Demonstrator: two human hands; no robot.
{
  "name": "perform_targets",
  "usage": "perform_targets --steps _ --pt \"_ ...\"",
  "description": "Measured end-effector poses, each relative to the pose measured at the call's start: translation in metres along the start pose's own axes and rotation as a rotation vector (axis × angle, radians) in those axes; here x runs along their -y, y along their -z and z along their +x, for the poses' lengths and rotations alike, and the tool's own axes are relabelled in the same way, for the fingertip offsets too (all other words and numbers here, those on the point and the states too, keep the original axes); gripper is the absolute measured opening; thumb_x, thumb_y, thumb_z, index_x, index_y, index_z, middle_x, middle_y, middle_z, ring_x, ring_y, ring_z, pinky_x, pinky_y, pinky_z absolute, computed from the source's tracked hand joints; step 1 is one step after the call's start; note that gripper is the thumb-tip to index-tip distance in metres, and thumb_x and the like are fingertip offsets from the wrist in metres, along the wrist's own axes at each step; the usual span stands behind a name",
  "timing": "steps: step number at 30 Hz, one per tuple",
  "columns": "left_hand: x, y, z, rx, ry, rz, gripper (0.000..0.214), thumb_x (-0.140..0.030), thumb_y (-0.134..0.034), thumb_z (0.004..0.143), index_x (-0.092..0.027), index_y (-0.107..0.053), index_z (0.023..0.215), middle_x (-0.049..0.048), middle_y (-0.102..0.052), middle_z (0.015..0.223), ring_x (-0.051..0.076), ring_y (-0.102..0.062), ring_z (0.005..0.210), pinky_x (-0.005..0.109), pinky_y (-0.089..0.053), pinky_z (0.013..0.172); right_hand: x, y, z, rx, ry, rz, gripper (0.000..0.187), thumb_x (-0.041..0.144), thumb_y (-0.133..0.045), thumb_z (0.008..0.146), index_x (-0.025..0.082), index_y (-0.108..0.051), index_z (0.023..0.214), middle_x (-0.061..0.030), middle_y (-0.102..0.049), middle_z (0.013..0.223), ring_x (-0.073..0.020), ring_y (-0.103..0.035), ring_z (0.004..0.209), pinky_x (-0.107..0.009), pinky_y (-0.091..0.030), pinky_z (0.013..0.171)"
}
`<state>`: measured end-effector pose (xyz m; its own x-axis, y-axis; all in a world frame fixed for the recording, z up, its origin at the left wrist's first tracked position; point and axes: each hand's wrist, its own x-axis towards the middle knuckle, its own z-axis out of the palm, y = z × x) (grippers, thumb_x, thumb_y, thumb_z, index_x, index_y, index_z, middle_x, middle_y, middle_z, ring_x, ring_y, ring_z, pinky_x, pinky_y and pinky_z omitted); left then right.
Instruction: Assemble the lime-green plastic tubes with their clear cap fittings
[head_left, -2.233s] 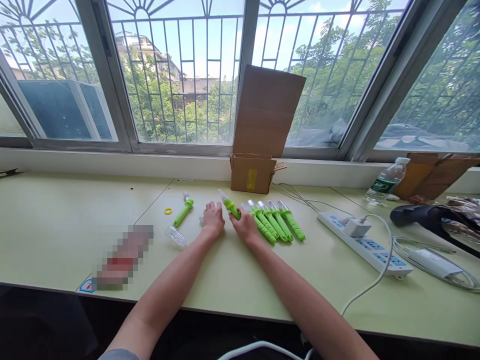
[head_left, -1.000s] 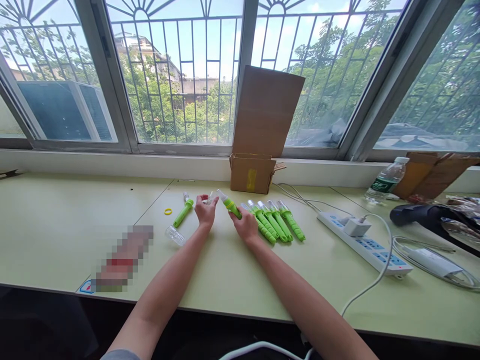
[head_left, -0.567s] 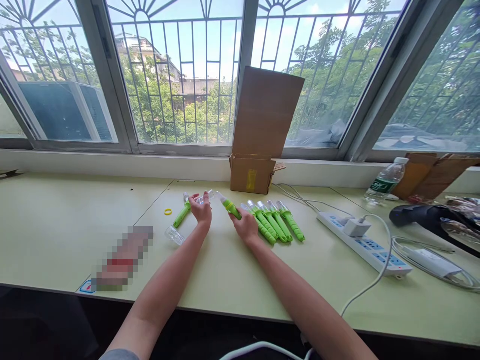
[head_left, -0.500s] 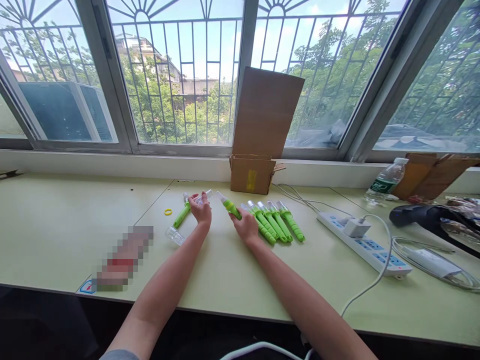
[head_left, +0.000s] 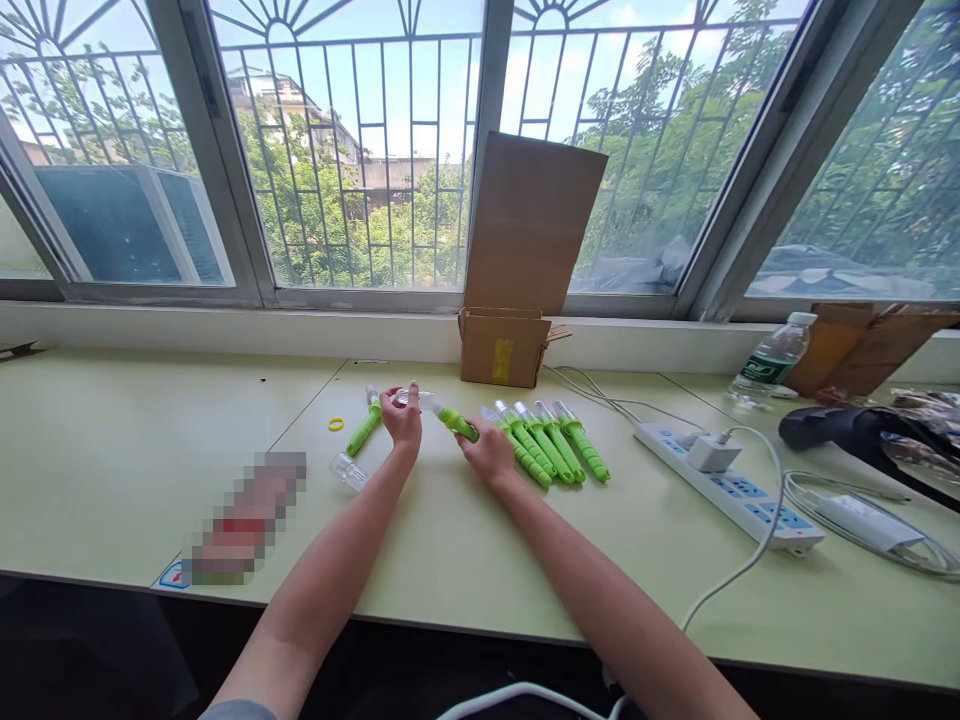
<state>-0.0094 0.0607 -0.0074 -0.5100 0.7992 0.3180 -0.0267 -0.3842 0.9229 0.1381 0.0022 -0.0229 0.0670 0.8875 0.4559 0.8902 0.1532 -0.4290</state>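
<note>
My left hand (head_left: 403,418) is closed on a clear plastic cap (head_left: 421,398), its open end facing right. In my right hand (head_left: 489,450) is a green stick-shaped handle (head_left: 456,422) with a yellow ring and a clear tip. That tip meets the cap's end; how far it reaches inside I cannot tell. Left of my hands lie a similar green handle (head_left: 364,430), a loose clear cap (head_left: 349,470) and a small yellow ring (head_left: 336,424). Several green handles with clear caps (head_left: 571,440) rest side by side just right of my right hand.
A cardboard box (head_left: 501,348) with its flap raised stands at the sill. To the right are a white power strip (head_left: 731,485) with cables, a water bottle (head_left: 772,362) and a black object (head_left: 847,432). A blurred-out patch (head_left: 251,520) lies front left.
The green handle in my right hand has tilted flatter and moved left, so its tip now meets the clear cap. Before, there was a gap between them.
</note>
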Motion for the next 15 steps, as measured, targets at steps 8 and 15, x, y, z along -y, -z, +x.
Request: perform_targets --steps 8,15 --pt "0.004 -0.003 -0.013 0.205 0.002 0.024 0.044 -0.053 -0.066 0.073 -0.019 -0.054 0.099 -0.0032 -0.055 0.059 0.010 -0.050 0.047 0.021 -0.041 0.043 -0.003 -0.004 0.001 0.002 0.065 0.018 0.026 0.033 -0.060 0.082 0.023 -0.069 0.105 -0.0064 -0.071 0.098 -0.0220 -0.065 0.086 -0.028 -0.042 0.068" --pt "0.003 -0.004 -0.017 0.270 0.024 0.011 0.051 -0.054 -0.068 0.070 -0.019 -0.053 0.103 -0.0024 -0.057 0.061 0.011 -0.054 0.051 0.021 -0.047 0.042 -0.011 -0.010 0.005 -0.050 0.087 0.123 0.026 0.030 -0.063 0.079 0.017 -0.065 0.101 -0.0082 -0.068 0.097 -0.0224 -0.063 0.088 -0.031 -0.045 0.075"
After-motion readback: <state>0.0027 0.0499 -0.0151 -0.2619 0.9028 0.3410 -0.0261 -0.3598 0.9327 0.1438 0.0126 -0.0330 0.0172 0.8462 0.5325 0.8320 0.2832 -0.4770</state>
